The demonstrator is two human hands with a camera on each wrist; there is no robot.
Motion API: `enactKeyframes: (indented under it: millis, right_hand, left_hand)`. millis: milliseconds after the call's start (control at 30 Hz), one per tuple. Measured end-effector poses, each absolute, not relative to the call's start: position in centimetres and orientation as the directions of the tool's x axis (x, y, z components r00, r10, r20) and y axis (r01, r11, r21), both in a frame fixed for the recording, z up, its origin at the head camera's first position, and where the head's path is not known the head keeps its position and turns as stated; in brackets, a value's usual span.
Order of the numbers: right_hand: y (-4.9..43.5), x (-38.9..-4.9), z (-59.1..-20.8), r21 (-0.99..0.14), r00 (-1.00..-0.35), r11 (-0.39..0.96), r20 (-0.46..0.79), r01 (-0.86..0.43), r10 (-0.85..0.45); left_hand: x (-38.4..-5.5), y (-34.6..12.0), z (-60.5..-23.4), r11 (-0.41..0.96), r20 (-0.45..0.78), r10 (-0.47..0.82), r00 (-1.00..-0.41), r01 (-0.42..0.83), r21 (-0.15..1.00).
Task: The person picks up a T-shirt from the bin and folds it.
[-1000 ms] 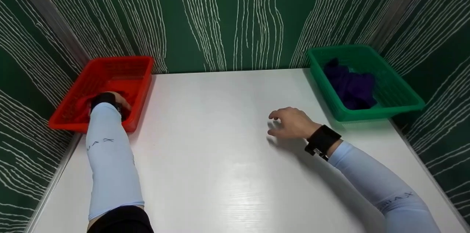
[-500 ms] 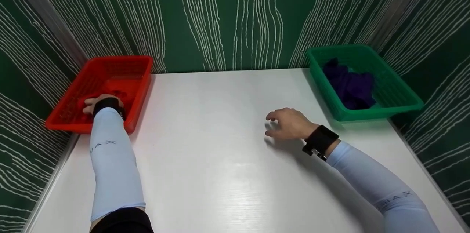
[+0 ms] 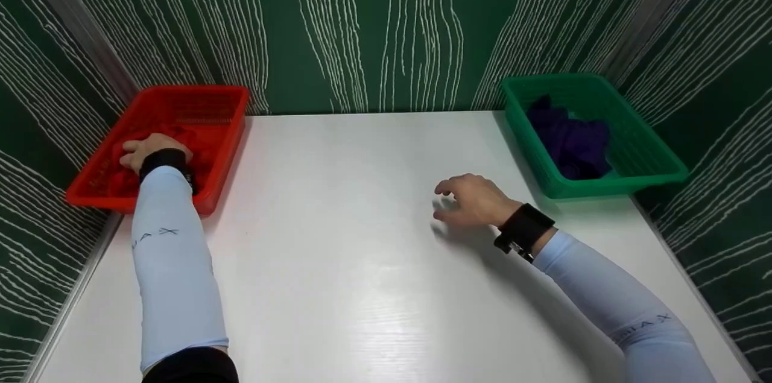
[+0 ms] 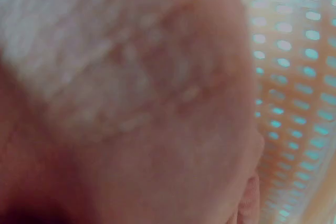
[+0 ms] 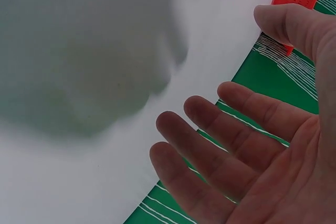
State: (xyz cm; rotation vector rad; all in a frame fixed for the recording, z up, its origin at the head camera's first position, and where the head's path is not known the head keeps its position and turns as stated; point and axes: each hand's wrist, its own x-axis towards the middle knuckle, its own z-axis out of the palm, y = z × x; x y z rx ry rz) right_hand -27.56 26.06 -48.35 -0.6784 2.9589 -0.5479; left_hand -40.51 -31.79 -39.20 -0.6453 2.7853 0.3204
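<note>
In the head view my left hand (image 3: 155,151) is inside the red basket (image 3: 232,136), palm down on a bunched red cloth (image 3: 123,183). Its fingers point left and bend down into the cloth, fingertips hidden; I cannot tell whether they grip it. The left wrist view is mostly blurred skin and fabric-like texture, with the perforated basket wall (image 4: 294,98) at its right. Over the white table my right hand (image 3: 473,199) hovers with fingers and thumb apart, loosely bent. Nothing lies between them; the right wrist view shows the palm and separate fingers (image 5: 205,156).
A green basket (image 3: 654,157) stands at the right back, with a crumpled purple cloth (image 3: 573,139) inside. Green panels with white wavy lines (image 3: 398,33) enclose the white table (image 3: 325,238) at the back and both sides.
My left hand has swung its fingers from the right to the left inside the red basket, then moved farther in. The red cloth around it has shifted. My right hand stays nearly still.
</note>
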Motion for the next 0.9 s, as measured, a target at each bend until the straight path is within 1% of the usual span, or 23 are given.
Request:
enactKeyframes:
  millis: [200,500,700,900]
  right_hand:
    - [25.7,-27.7,-48.7,-0.385,-0.889,0.812,0.051,-0.439,-0.456]
    - [25.0,-28.2,-48.1,-0.402,-0.88,0.791,0.095,-0.461,-0.465]
    - [24.8,-28.3,-47.9,-0.395,-0.878,0.791,0.096,-0.467,-0.47]
    - [24.8,-28.2,-48.1,-0.416,-0.869,0.769,0.128,-0.485,-0.479]
  left_hand:
    - [-41.3,-32.2,-37.8,0.879,-0.27,-0.361,-0.893,-0.422,0.223]
    - [-44.1,-30.8,-37.9,0.885,-0.105,-0.313,-0.944,-0.33,0.329]
    - [-44.9,-28.0,-36.2,0.899,-0.032,-0.269,-0.963,-0.263,0.349]
    - [-44.3,-24.0,-34.4,0.91,0.018,-0.219,-0.976,-0.197,0.365]
